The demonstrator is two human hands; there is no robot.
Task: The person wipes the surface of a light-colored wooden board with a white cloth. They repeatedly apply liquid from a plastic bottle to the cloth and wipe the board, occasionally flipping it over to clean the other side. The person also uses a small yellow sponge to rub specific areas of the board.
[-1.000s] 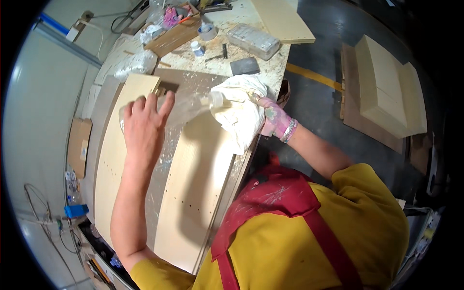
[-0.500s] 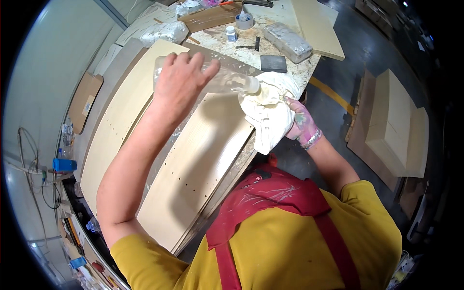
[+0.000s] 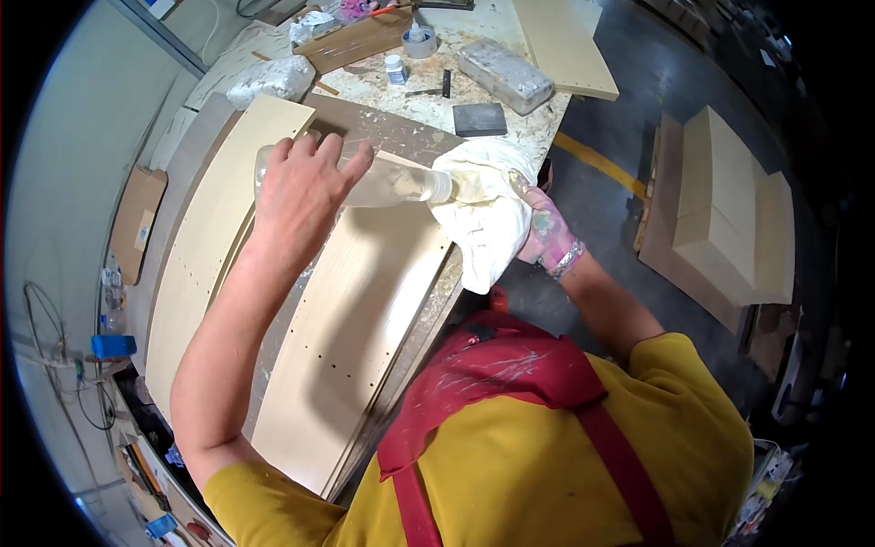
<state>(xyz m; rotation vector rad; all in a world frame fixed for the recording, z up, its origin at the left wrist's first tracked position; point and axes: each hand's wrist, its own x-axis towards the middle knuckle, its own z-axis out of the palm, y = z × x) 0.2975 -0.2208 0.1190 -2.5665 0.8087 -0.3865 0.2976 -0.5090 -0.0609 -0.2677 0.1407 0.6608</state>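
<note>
Left hand [image 3: 305,182] wraps clear bottle [image 3: 383,185], tipped so its mouth meets white rag [image 3: 483,205] bunched in gloved right hand [image 3: 545,232].

Left hand [image 3: 305,182] sits upper left of centre, fingers curled in a closed grip, forearm stretching up from the lower left. Right hand [image 3: 545,232], gloved, is clenched right of centre, elbow bent below.
</note>
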